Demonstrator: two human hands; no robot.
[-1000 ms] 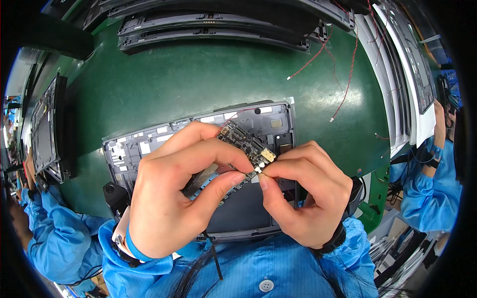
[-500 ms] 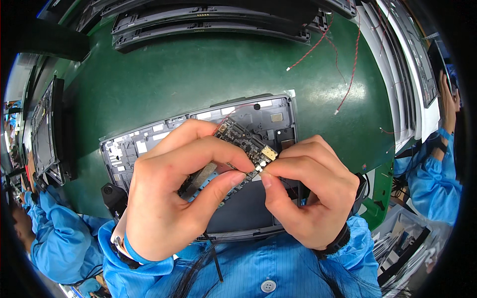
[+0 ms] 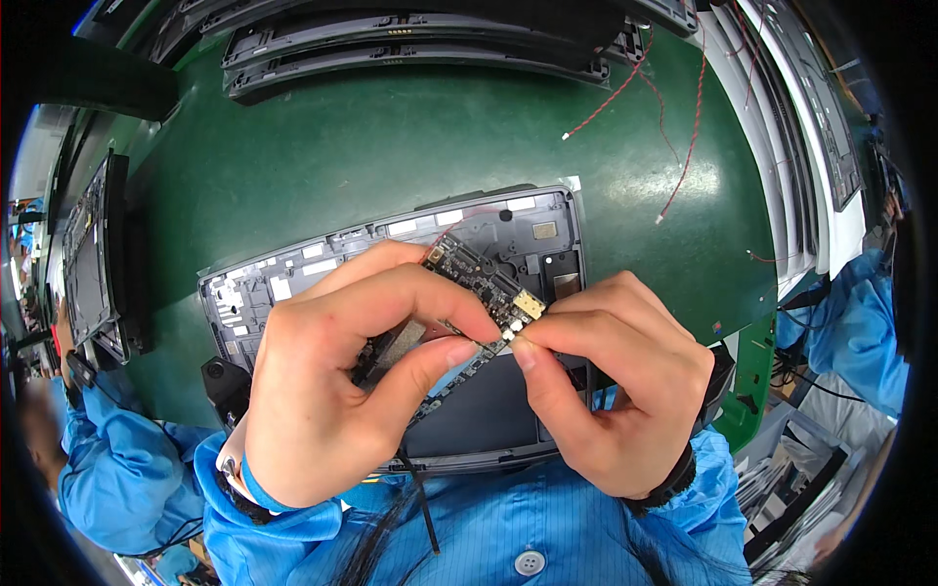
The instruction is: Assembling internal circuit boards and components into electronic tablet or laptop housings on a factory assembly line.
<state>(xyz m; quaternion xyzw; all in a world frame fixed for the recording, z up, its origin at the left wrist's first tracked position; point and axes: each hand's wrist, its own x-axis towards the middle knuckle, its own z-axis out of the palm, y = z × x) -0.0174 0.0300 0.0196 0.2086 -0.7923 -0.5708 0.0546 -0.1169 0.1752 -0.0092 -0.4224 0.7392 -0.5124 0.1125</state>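
Observation:
My left hand [image 3: 352,381] grips a small dark circuit board [image 3: 481,283] between thumb and fingers, held above an open grey laptop chassis [image 3: 410,244] on the green bench. My right hand [image 3: 616,391] pinches a tiny part at the board's lower right edge, beside a small gold connector [image 3: 529,304]. Thumb and forefinger of both hands nearly touch there. The chassis lies flat with its inside facing up, partly hidden behind my hands.
Red wires [image 3: 625,88] lie on the green bench [image 3: 391,137] at the back right. Dark laptop shells [image 3: 410,54] are stacked along the far edge, another [image 3: 93,254] stands at the left. People in blue sleeves work at left [image 3: 107,469] and right [image 3: 860,332].
Both hands keep the same hold on the board. The view has shifted slightly, and the person on the right has lowered an arm.

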